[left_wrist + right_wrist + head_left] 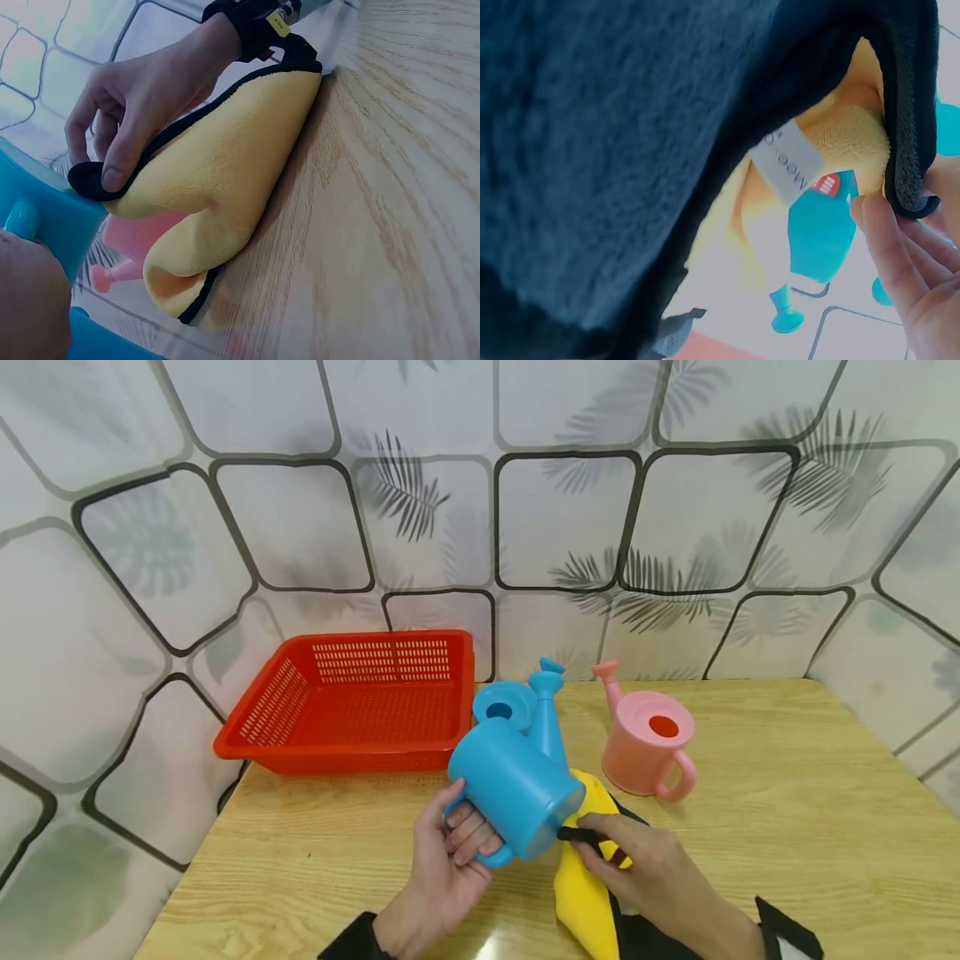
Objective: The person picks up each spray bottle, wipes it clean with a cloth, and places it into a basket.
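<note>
One red basket (337, 750) stood at the back left corner of the tabletop (810, 827), its left end seeming to jut past the left edge. Three watering cans were there, two blue and one pink. The left hand (450, 868) had its fingers curled round the handle of the tilted blue can (517, 785), held over the middle of the tabletop, base turned right. Behind it, near the back edge, the second blue can (517, 696) was partly hidden. The right hand (660, 868) pinched the black edging of one yellow cloth (585, 893) beside the held can's base; whether cloth and base touched was hard to make out. A white tag (786, 161) hung from the cloth, its lettering only partly readable. The pink can (633, 760) stood upright towards the back edge, and wood grain ran broadly from its handle to the right edge. The front edge was cut off.
</note>
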